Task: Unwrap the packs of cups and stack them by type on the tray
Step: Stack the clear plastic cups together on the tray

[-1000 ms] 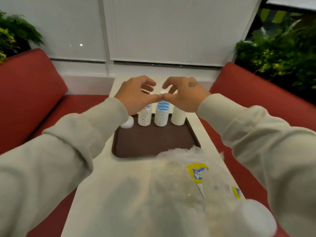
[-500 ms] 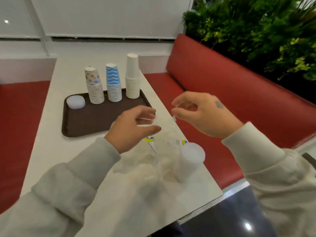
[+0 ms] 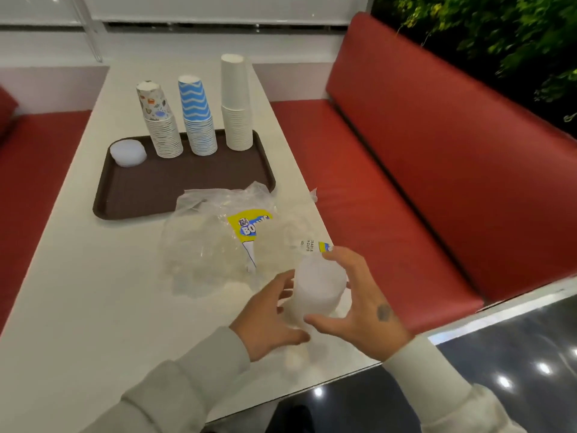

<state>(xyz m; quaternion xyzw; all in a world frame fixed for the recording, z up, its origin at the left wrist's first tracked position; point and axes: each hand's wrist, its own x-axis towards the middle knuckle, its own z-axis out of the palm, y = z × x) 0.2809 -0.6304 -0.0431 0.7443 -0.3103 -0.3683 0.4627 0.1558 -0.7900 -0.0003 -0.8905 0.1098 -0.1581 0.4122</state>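
A stack of translucent plastic cups [image 3: 316,287] stands upside down near the table's front right edge. My left hand [image 3: 268,321] reaches in from its left with fingers spread and straight. My right hand [image 3: 359,304] curves round its right side, thumb in front of the base and fingers spread; no firm grip shows. On the brown tray [image 3: 187,185] farther back stand a patterned cup stack [image 3: 160,125], a blue zigzag stack [image 3: 198,118] and a plain white stack [image 3: 236,104], all upside down. A low pile of clear plastic cups [image 3: 128,153] sits at the tray's left.
Crumpled clear wrappers [image 3: 218,235] with a yellow and blue label lie between the tray and my hands. The white table [image 3: 78,276] ends just right of the cups, above a red bench seat [image 3: 390,198]. Plants stand behind the bench.
Both hands dropped from above the wrappers to either side of the translucent cup stack. The stacks on the tray have not moved.
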